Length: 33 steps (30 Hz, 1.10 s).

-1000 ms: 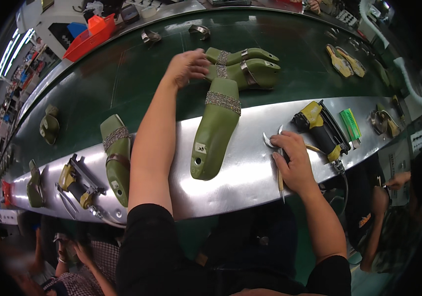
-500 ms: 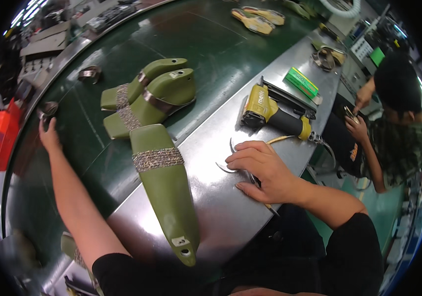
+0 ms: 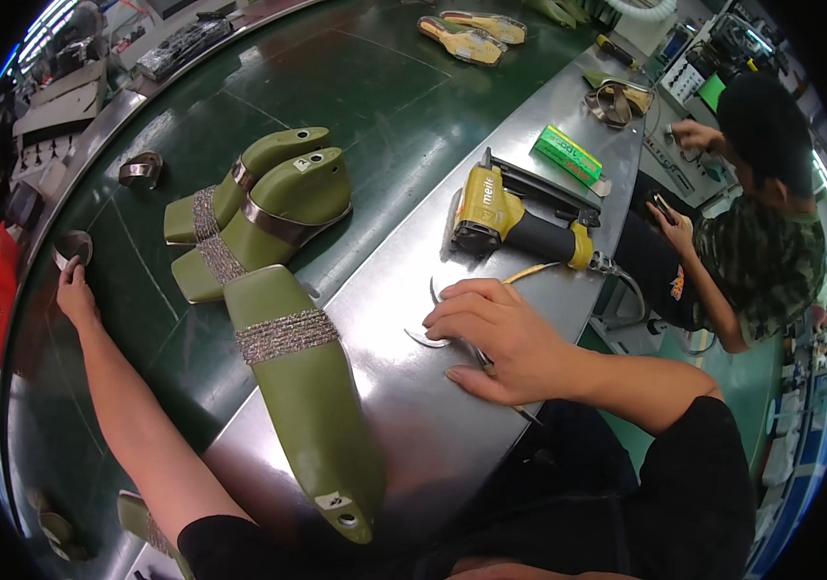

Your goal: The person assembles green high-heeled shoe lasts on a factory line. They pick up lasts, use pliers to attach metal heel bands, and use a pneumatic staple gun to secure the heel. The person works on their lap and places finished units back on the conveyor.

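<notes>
My left hand (image 3: 77,295) reaches far left over the green surface, fingertips closed on the near edge of a bronze shoe strap loop (image 3: 73,249). My right hand (image 3: 505,340) lies low over the metal bench, fingers curled round a pair of pincers (image 3: 421,338); its curved jaws stick out to the left and the palm hides much of it. Between my arms a green shoe last (image 3: 312,416) with a sparkly band across it points toward me. Beyond it stand two more green lasts (image 3: 288,198), each carrying a sparkly band and a bronze strap.
A yellow-and-black nail gun (image 3: 491,208) with a hose lies right of the lasts, beside a green box (image 3: 568,155). Another strap loop (image 3: 141,170) sits at the left. Shoe soles (image 3: 466,41) lie at the back. A co-worker (image 3: 761,222) sits at the right, holding something small.
My left fingers have closed on the strap loop at the far left. The view has shifted slightly. My right hand stays over the pincers; the co-worker's far hand has lifted.
</notes>
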Each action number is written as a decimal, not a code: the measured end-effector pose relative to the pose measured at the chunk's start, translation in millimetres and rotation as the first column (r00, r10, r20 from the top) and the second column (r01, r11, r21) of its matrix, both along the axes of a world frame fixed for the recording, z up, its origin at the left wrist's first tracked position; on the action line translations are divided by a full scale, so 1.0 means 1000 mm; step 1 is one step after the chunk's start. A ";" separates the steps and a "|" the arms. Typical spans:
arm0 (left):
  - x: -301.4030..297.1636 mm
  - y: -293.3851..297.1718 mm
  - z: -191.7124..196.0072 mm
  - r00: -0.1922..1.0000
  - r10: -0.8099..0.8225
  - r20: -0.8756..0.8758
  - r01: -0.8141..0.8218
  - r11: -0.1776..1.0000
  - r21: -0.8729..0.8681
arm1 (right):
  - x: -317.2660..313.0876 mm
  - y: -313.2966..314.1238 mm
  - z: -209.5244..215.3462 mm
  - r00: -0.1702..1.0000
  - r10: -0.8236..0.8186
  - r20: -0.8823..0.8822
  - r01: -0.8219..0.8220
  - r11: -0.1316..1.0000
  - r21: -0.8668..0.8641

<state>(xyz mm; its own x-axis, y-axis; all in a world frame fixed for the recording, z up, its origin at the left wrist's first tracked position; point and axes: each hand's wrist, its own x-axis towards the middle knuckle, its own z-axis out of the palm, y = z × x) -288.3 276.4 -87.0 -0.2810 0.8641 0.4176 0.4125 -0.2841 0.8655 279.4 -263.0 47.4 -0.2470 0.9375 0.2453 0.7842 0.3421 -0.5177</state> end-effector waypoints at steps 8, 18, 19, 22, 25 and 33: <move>0.103 -0.106 0.029 0.752 0.001 0.659 -0.107 0.987 0.120 | -0.001 -0.005 -0.006 1.000 0.017 0.010 -0.017 0.997 0.081; 0.246 -0.326 0.148 0.549 -0.443 0.709 0.556 0.827 0.087 | 0.007 -0.007 -0.024 0.999 0.015 0.041 -0.024 0.973 0.230; 0.258 -0.355 0.160 0.571 -0.434 0.697 0.601 0.799 0.004 | 0.010 -0.007 -0.028 0.999 0.016 0.041 -0.025 0.972 0.234; 0.268 -0.420 0.169 0.573 -0.503 0.646 0.719 0.688 -0.102 | 0.004 -0.014 -0.019 0.999 0.041 -0.022 -0.028 0.902 0.432; 0.268 -0.470 0.174 0.724 -0.510 0.466 0.674 0.668 -0.316 | -0.025 -0.035 0.007 0.981 0.141 -0.133 -0.051 0.852 0.522; 0.256 -0.500 0.163 0.786 -0.497 0.367 0.609 0.725 -0.321 | -0.113 -0.061 0.007 0.952 0.286 -0.113 -0.220 0.889 0.401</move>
<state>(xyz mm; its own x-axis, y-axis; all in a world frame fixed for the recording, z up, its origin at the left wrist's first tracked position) -32.5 -223.3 75.7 0.2606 0.9653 -0.0165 0.0591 0.0012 0.9983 166.6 -324.0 54.3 -0.3884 0.6757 0.6266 0.5600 0.7131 -0.4218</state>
